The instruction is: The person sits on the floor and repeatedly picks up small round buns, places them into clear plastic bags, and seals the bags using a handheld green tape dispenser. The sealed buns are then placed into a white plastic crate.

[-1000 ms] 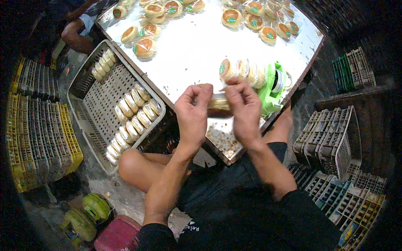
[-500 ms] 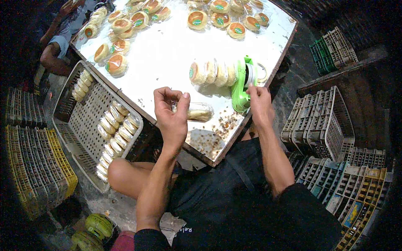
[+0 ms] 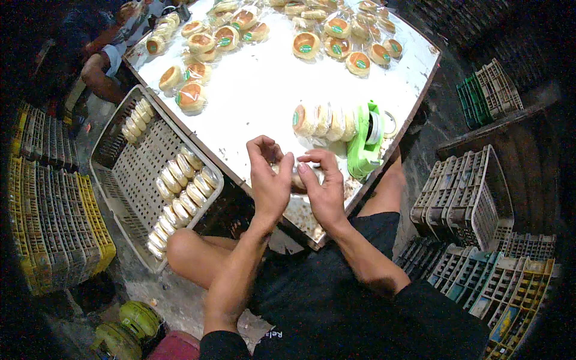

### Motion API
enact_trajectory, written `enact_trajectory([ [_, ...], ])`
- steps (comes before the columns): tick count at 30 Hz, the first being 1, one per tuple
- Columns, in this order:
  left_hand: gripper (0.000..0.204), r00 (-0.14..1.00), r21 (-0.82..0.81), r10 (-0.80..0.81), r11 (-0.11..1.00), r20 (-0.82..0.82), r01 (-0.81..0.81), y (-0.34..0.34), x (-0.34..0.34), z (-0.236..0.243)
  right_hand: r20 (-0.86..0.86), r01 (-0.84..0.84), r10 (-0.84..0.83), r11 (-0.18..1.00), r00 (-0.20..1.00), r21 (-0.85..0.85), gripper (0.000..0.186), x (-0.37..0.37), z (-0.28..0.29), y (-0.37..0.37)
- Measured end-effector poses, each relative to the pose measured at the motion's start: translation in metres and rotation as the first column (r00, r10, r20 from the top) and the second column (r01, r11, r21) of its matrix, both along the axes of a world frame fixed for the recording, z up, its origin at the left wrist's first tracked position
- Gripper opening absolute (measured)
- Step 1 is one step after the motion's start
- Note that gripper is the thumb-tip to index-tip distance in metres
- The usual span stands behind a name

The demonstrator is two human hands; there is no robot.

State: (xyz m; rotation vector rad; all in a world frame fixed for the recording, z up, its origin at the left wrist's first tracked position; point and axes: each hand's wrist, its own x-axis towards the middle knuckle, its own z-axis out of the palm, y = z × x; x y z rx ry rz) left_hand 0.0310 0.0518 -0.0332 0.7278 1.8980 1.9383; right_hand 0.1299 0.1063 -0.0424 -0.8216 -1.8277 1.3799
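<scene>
Over the near corner of the table, my left hand curls closed around one side of a bun in clear wrapping. My right hand meets it from the other side, thumb and fingers pinched at the wrapping. Most of the bun is hidden between both hands; whether a strip of tape is in my fingers cannot be seen. A green tape dispenser stands just beyond my right hand. Against its left side rests a row of wrapped buns on edge.
More wrapped buns lie loosely across the table's far side. To the left, a grey plastic crate holds rows of wrapped buns. Stacked crates stand at right, others at far left, near green gas cylinders. Another person sits at upper left.
My right hand has left the tape dispenser and moved left to the bun beside my left hand. The whole view has shifted slightly, so the table sits further right and lower.
</scene>
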Motion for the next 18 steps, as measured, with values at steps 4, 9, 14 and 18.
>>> enact_trajectory([
  [4, 0.034, 0.969, -0.048, -0.221, 0.975, -0.109, 0.217, -0.008, -0.01, 0.009, -0.232, -0.237, 0.1, 0.673, 0.968, -0.701, 0.035, 0.006, -0.014, 0.007],
  [9, 0.051, 0.812, 0.264, -0.184, 0.964, 0.555, 0.038, 0.019, -0.038, -0.002, -0.266, -0.242, 0.078, 0.702, 0.961, -0.67, 0.041, -0.012, -0.017, 0.037],
  [14, 0.039, 0.947, 0.069, -0.114, 0.993, 0.299, 0.098, 0.049, -0.071, -0.033, 0.356, -0.348, 0.22, 0.87, 0.908, 0.35, 0.043, -0.029, 0.003, 0.137],
  [18, 0.08, 0.902, -0.242, -0.377, 0.874, 0.21, 0.421, 0.085, -0.073, -0.056, 0.54, -0.091, -0.169, 0.902, 0.825, 0.422, 0.044, -0.02, 0.0, 0.259],
])
